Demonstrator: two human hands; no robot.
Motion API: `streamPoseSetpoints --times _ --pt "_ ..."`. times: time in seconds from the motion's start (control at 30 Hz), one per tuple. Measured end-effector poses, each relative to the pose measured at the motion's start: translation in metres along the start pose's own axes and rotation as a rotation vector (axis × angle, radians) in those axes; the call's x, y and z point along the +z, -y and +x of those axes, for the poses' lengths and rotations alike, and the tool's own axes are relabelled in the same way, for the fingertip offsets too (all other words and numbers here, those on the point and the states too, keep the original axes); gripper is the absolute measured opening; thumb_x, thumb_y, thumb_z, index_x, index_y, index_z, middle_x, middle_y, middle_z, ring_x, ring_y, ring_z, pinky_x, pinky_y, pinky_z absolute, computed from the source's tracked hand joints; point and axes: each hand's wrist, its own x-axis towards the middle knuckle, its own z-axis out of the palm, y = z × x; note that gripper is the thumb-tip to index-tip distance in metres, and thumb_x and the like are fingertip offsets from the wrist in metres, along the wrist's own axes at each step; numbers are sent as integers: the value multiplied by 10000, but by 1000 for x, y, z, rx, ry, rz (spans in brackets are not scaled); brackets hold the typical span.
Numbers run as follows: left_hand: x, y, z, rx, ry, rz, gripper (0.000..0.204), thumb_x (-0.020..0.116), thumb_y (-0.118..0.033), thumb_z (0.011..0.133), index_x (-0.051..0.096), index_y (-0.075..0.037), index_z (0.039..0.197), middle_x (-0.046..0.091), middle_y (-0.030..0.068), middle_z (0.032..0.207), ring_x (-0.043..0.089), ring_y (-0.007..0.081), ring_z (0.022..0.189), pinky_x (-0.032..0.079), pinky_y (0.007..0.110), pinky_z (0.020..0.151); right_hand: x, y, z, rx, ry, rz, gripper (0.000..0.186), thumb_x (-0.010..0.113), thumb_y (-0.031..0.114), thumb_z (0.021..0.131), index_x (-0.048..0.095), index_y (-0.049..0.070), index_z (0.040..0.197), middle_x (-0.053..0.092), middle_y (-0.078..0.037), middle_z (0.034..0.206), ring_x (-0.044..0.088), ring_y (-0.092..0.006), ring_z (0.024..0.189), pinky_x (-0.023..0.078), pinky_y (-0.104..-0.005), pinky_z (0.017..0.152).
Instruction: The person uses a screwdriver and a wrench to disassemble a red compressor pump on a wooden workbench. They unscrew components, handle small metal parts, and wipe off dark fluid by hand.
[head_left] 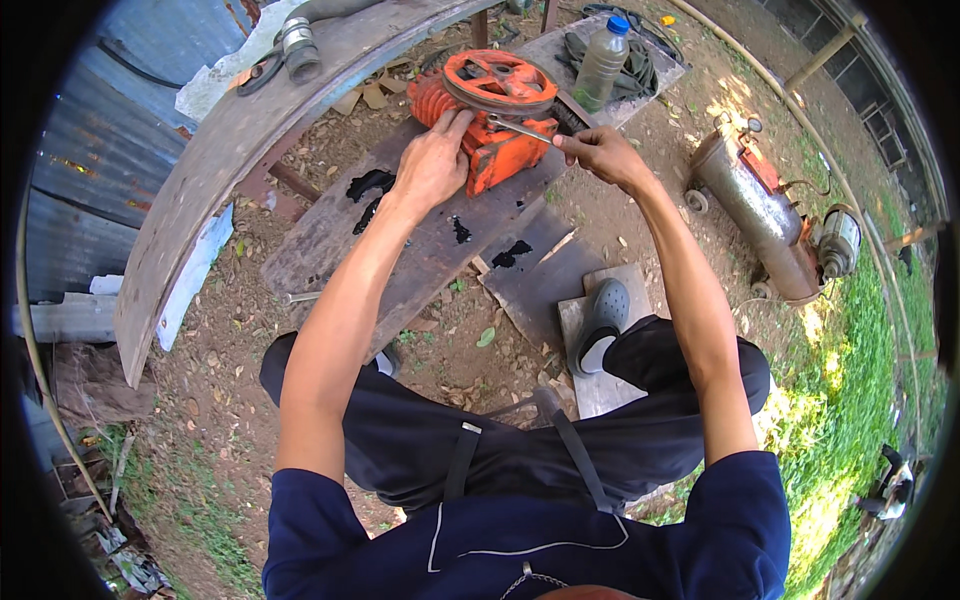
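A person in a dark blue shirt and dark trousers works outdoors over an orange machine (510, 158), which stands on a weathered wooden board (425, 255) just beyond the knees, its spoked wheel (500, 80) uppermost. The right hand (605, 157) is closed around a metal wrench (527, 132), thumb along the shank, the tool's far end reaching the orange body just below the wheel's rim. The left hand (435, 155) lies against the machine's near left side, fingers bent under the wheel; what they pinch, if anything, is hidden. Whether the wrench is seated on a fastener cannot be told from here — and if it sits poorly, a hard pull could let it slip, round off the metal and send the right knuckles into the casing. The left fingers, tucked so near the wheel, could be nipped should it turn. The machine appears to stand loose on the board, so a strong sideways heave might twist or tip it, particularly if the black patches (462, 231) on the wood are slick oil, as they seem to be. A clear plastic bottle (600, 70) with a blue cap stands close behind — likely to topple if the machine is jolted that way.
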Motion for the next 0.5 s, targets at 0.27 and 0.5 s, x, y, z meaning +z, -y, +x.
streamPoseSetpoints --times 0.27,0.5 --pt "-4 -6 -1 27 62 40 632 521 38 775 485 -186 1364 515 170 1247 646 406 874 549 501 755 17 20 -30 126 91 89 504 609 562 902 586 88 733 388 61 522 332 -49 410 215 -245 369" --pt "4 19 -2 2 -16 -106 643 503 46 791 381 -80 1409 498 179 1384 597 432 1062 519 500 889 117 70 -56 250 329 834 330 392 350 1047 493 39 1007 614 -89 675 688 -244 609 482 -294 402"
